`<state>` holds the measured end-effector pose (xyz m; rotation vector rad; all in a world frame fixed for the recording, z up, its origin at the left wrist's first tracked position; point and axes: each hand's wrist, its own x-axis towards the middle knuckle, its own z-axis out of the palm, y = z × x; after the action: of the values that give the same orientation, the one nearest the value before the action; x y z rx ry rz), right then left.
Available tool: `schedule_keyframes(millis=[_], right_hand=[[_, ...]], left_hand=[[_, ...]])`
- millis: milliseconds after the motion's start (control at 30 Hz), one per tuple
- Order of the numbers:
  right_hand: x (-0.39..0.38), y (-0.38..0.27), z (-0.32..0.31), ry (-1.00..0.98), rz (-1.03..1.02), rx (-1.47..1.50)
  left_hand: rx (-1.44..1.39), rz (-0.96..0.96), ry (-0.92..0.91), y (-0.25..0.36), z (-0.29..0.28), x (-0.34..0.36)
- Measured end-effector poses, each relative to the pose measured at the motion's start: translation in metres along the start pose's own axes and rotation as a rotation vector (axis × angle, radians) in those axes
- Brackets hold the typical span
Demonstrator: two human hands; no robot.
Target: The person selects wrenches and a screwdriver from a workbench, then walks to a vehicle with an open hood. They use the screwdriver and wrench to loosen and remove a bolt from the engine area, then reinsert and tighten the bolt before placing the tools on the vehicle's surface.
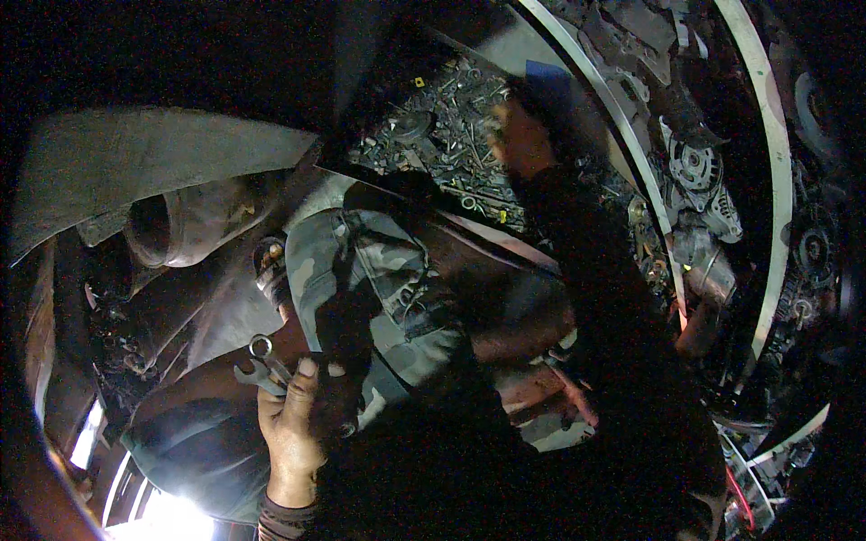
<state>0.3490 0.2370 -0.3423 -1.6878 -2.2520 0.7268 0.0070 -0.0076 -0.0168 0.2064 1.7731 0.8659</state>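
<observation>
My left hand (293,424) is closed round metal wrenches (262,371), low and left of the middle. A ring end and an open-jaw end stick out side by side above the fingers. At the upper middle my right hand (525,137) reaches over a heap of loose bolts, nuts and small metal parts (451,135). Motion smears its fingers, so what they touch cannot be made out. A dark sleeve covers the right arm. Between my hands are legs in camouflage trousers (397,307).
On the right, pale curved metal strips (767,135) cross shelves of car parts, among them an alternator (695,167). A dark metal cylinder (171,230) lies at the left under a grey sheet (162,158). Bright light (171,518) glares at lower left; much else is dark.
</observation>
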Motion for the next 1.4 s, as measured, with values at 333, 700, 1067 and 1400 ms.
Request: schedule_keyframes(millis=[333,700,1067,1400], right_hand=[[-0.018,-0.031,-0.019,0.227,0.403,-0.099],[-0.020,-0.150,0.069,-0.088,0.302,0.499],[-0.028,-0.138,0.070,-0.088,-0.025,0.097],[-0.100,0.052,-0.018,-0.351,-0.135,-0.583]], left_hand=[[0.022,-0.007,-0.018,-0.005,-0.009,0.000],[0.010,0.011,-0.015,-0.003,0.004,-0.004],[0.027,-0.002,-0.121,-0.006,-0.007,-0.002],[0.015,-0.025,-0.144,0.001,-0.012,0.002]])
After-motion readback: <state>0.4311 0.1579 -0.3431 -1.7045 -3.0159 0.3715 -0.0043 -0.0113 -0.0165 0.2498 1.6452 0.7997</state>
